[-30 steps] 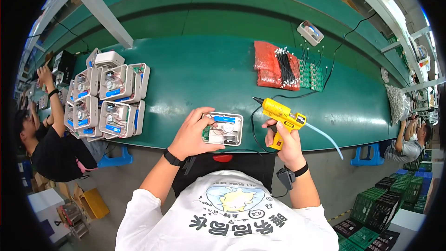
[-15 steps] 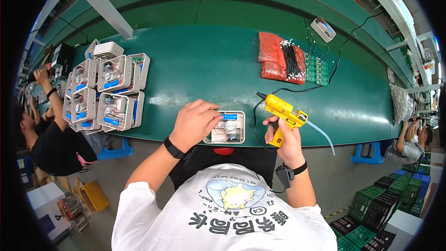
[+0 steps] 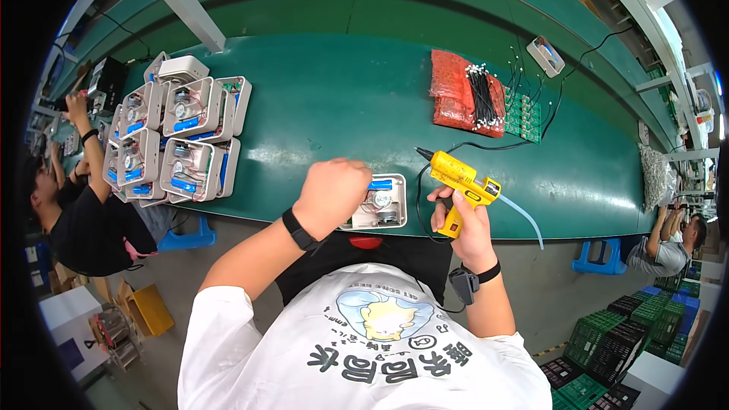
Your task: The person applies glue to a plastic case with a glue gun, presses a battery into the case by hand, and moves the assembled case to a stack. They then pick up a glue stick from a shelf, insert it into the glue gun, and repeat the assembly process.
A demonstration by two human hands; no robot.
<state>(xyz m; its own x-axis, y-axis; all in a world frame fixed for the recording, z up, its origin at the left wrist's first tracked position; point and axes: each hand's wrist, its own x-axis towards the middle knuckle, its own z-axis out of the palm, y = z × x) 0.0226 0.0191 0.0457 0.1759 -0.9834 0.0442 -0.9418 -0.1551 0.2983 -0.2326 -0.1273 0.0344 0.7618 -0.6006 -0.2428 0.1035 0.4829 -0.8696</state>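
Observation:
My right hand [image 3: 472,229] is wrapped round the handle of a yellow hot glue gun [image 3: 460,178]. Its dark nozzle points up and left, and a pale glue stick [image 3: 524,213] sticks out of its rear. At the front edge of the table lies an open white plastic housing [image 3: 393,222]. Inside it are a blue cylindrical battery [image 3: 382,184], a round speaker [image 3: 381,199] and thin wires. My left hand [image 3: 334,191] is closed over the left side of this housing, fingers curled under; what they hold, if anything, is hidden. The nozzle stays apart from the housing.
Similar housings [image 3: 186,175] are stacked at the left. Farther right lie a red bubble-wrap bag [image 3: 448,91], black cables [image 3: 482,99], green circuit boards [image 3: 522,115] and another housing [image 3: 545,57]. The gun's black cord [image 3: 493,147] crosses the table [image 3: 319,91]. People sit at both sides.
My left hand has curled its fingers, which were stretched over the housing, and turned with its wrist higher. The glue gun stays almost where it was. The whole view has shifted slightly.

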